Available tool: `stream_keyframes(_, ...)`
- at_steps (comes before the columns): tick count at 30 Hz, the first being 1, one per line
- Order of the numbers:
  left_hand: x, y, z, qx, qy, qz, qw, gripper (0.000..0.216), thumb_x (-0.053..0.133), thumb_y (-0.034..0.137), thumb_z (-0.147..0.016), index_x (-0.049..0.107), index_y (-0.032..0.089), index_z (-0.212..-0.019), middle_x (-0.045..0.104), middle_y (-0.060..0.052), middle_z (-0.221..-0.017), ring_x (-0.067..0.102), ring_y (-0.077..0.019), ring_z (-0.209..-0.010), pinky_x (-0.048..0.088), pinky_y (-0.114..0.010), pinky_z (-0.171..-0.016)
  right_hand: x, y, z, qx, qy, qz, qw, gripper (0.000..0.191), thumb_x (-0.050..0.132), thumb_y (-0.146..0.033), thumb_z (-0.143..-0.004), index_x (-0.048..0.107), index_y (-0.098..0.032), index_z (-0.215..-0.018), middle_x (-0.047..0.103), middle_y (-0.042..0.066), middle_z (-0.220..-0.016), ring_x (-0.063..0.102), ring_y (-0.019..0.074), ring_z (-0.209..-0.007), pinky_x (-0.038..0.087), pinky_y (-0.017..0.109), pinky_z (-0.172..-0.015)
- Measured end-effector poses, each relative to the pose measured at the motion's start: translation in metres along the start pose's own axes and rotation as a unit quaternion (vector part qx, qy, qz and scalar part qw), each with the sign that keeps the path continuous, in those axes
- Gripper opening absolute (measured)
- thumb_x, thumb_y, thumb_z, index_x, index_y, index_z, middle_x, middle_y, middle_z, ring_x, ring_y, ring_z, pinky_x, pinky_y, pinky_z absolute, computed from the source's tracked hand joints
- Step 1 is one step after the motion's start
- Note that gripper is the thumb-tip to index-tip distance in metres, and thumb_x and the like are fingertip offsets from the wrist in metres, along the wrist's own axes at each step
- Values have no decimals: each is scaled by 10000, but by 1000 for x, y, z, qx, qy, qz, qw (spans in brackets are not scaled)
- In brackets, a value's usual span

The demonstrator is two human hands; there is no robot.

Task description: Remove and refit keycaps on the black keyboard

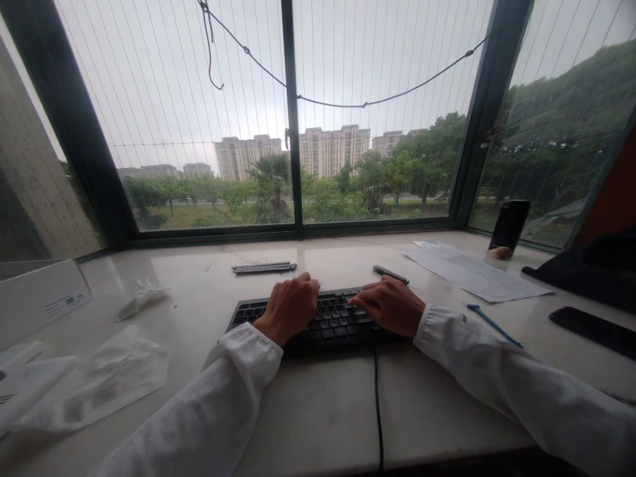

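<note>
A black keyboard [334,323] lies on the white sill in front of me, its cable [378,411] running toward me over the near edge. My left hand [293,305] is closed over the keyboard's left-centre part, fingertips turned inward; what they hold, if anything, is hidden. Over the right part, my right hand [392,306] has its fingers bent and pressed together, thumb side above the keys. I cannot make out anything between them. Beyond the keyboard are dark grey strips [264,267] and a short dark bar [391,274], the latter just behind my right hand.
Printed paper [477,270], a blue stick-like tool [494,324], a phone [596,329] and a black cylinder [509,225] are at right. Crumpled white cloth [99,374], a crumpled white piece [142,299] and a white box [42,298] are at left. Window frames [293,165] border the back.
</note>
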State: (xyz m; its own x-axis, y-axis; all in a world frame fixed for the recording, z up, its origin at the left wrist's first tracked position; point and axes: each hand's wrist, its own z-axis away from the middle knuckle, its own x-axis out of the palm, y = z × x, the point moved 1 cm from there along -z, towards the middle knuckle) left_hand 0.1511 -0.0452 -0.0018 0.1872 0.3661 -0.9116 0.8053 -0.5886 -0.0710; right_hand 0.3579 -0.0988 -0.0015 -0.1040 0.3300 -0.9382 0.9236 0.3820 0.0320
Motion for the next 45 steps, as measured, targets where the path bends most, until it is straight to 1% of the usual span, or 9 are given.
stream_keyframes(4, 5, -17, -4, -44, -12, -26, 999, 462, 220, 277, -931, 642, 161, -785, 608, -92, -865, 611, -201, -735, 440, -325, -672, 6, 4, 0, -3, 9, 4, 1000, 439, 342, -445, -938, 684, -237, -759, 693, 13, -731, 585, 134, -670, 309, 266, -674)
stream_keyframes(9, 9, -43, -7, -108, -31, -40, 993, 452, 235, 270, -912, 668, 147, -871, 630, -139, -950, 625, -253, -834, 467, -369, -714, 4, -1, 2, -47, 13, 28, 998, 459, 357, -421, -937, 638, -205, -646, 664, 9, -690, 559, 119, -639, 284, 292, -706)
stream_keyframes(13, 14, -58, -7, -144, -56, -41, 987, 424, 272, 250, -893, 679, 132, -905, 646, -164, -972, 625, -263, -897, 474, -364, -743, -2, -5, -5, -34, 67, 36, 997, 459, 323, -399, -950, 654, -197, -706, 661, 26, -698, 558, 119, -651, 286, 296, -731)
stream_keyframes(16, 19, -64, -7, -152, -62, -34, 986, 422, 290, 274, -891, 686, 126, -887, 665, -165, -939, 631, -269, -896, 479, -359, -740, -3, -3, -28, -8, 74, 39, 996, 420, 333, -402, -943, 680, -210, -806, 682, 29, -740, 576, 126, -672, 301, 293, -746)
stream_keyframes(20, 25, -72, -8, -181, -68, -34, 981, 383, 345, 274, -869, 688, 105, -900, 670, -186, -932, 636, -276, -899, 481, -352, -740, 9, -1, -80, 10, -13, 51, 999, 324, 420, -443, -893, 677, -269, -986, 696, 8, -766, 598, 140, -679, 334, 265, -662)
stream_keyframes(25, 25, -77, -7, -196, -58, -36, 978, 365, 397, 319, -850, 689, 110, -920, 675, -182, -935, 639, -282, -892, 487, -365, -743, 36, -11, -151, -34, -41, 117, 992, 259, 481, -382, -873, 685, -252, -967, 705, 56, -941, 622, 183, -850, 354, 310, -796)
stream_keyframes(30, 23, -74, -8, -186, -53, -37, 980, 376, 402, 354, -858, 688, 117, -918, 673, -171, -941, 639, -270, -879, 488, -357, -749, 63, -22, -200, -58, -41, 144, 987, 268, 527, -378, -856, 688, -210, -989, 696, 107, -987, 619, 213, -927, 338, 345, -852)
stream_keyframes(35, 22, -73, -8, -182, -50, -32, 981, 371, 410, 356, -859, 683, 115, -929, 671, -167, -942, 637, -272, -884, 489, -365, -755, 80, -21, -220, -96, -45, 175, 979, 267, 510, -324, -866, 713, -153, -894, 703, 143, -914, 630, 225, -903, 320, 359, -843)
stream_keyframes(45, 16, -69, -7, -172, -57, -16, 983, 376, 388, 356, -880, 673, 119, -940, 664, -157, -969, 632, -262, -909, 491, -360, -769, 94, -25, -218, -169, -28, 213, 962, 277, 442, -81, -802, 707, -89, -720, 696, 192, -778, 636, 212, -714, 282, 385, -790)
